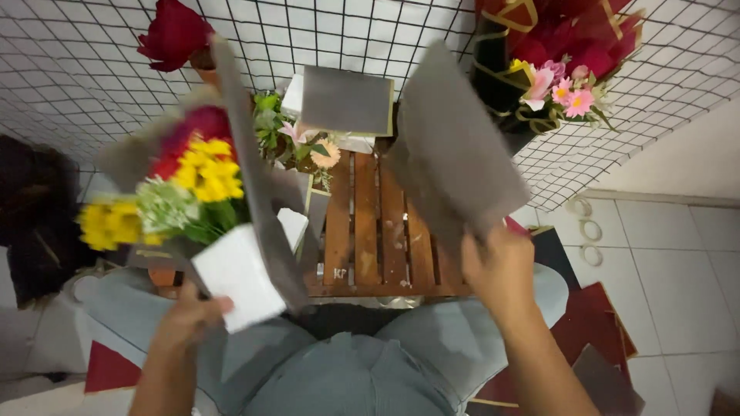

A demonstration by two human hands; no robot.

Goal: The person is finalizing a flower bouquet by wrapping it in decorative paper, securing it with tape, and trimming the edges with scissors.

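Bouquet: yellow and red flowers (193, 181) with green filler sat left of centre, blurred, wrapped in grey sheets and white paper (237, 276).
Left hand (189, 316): at lower left, fingers clenched around the bouquet's base, beneath the white paper; the blooms rose up and away from the grip toward the upper left.
Right hand (501, 266): at centre right, pinching the lower edge of a loose grey wrapping sheet (455, 146), which stood above the hand, apart from the bouquet.
Risk: by my judgement, the one-handed hold low on the stems could have let the blooms tip or the wrap slide loose; the pinched sheet could have creased.
Surroundings: slatted wooden table (385, 231) at centre; wire grid wall (77, 69) behind; pink and red arrangement (563, 69) at upper right; white floor tiles (678, 262) at right.
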